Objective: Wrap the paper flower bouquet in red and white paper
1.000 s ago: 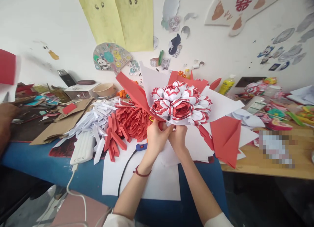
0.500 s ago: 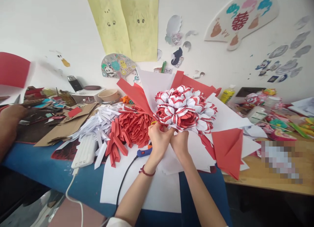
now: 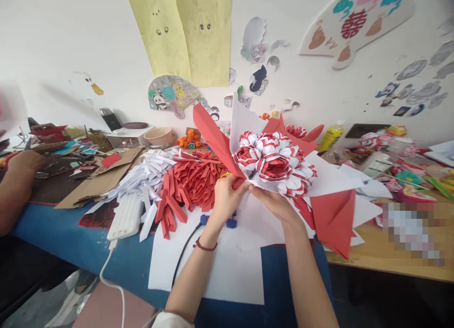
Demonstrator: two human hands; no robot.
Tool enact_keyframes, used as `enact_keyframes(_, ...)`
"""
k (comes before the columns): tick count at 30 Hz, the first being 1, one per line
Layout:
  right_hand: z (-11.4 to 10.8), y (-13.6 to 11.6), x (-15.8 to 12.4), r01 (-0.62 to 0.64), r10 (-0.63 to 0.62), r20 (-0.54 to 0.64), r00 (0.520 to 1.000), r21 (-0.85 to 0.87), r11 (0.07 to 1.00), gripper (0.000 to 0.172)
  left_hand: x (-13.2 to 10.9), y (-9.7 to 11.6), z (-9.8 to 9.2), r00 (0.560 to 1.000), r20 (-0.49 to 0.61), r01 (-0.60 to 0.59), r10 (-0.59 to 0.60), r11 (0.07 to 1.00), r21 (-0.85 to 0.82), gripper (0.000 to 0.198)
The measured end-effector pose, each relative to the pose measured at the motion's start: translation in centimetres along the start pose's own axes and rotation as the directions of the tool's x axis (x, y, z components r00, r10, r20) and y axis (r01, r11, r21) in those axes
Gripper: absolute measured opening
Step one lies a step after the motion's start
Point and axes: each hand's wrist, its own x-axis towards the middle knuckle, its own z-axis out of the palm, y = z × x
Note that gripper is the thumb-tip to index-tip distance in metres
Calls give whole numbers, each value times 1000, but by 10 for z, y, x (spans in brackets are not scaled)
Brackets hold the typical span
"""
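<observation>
A bouquet of red and white paper flowers (image 3: 275, 166) stands tilted in front of me, with white wrapping paper (image 3: 244, 117) and red wrapping paper (image 3: 216, 136) fanned around it. My left hand (image 3: 229, 193) is closed around the base of the wrapping on its left side. Against the white paper under the flowers, my right hand (image 3: 275, 202) pinches the lower edge with thumb and fingers. The stems are hidden. A blue tool with a black cord (image 3: 231, 221) lies partly behind my left wrist on a white sheet (image 3: 230, 271).
Left of the bouquet lie folded red paper pieces (image 3: 196, 181), white paper strips (image 3: 142, 176) and a white power bank (image 3: 126, 217). Another person's hand (image 3: 26, 165) works at the far left. A yellow bottle (image 3: 331, 135) and clutter stand at the right.
The red and white wrapping on the left has risen more upright around the flowers. My right hand has shifted right and opened out under the paper. The other person's red sheet has left view.
</observation>
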Motion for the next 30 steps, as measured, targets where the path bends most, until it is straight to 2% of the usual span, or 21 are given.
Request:
enact_keyframes(4,10,-1,5,97,-96,-17,995,48,994,61,1,-4,-2,997,66,-41,44,998,-40,27)
enact_keyframes(7,11,1,7,124,-121,-51,991,59,991,59,0,-7,-3,996,73,-48,54,996,-79,28)
enact_keyframes(11,11,1,5,120,-120,-80,990,6,993,54,-1,-9,-3,999,-14,-36,35,996,-77,27)
enact_keyframes(15,10,-2,4,106,-104,-88,991,18,994,42,-2,-11,-4,993,-103,-52,53,998,18,27)
enact_keyframes(20,3,-1,5,72,-72,-77,994,6,997,36,-1,-18,-5,976,-119,-161,181,975,155,30)
enact_keyframes(25,1,1,6,74,-72,-56,996,46,996,36,-1,-26,-4,921,-67,-362,383,907,214,30)
enact_keyframes(30,-1,2,6,69,-69,-54,996,1,998,40,0,-31,0,885,-61,-438,461,870,226,31)
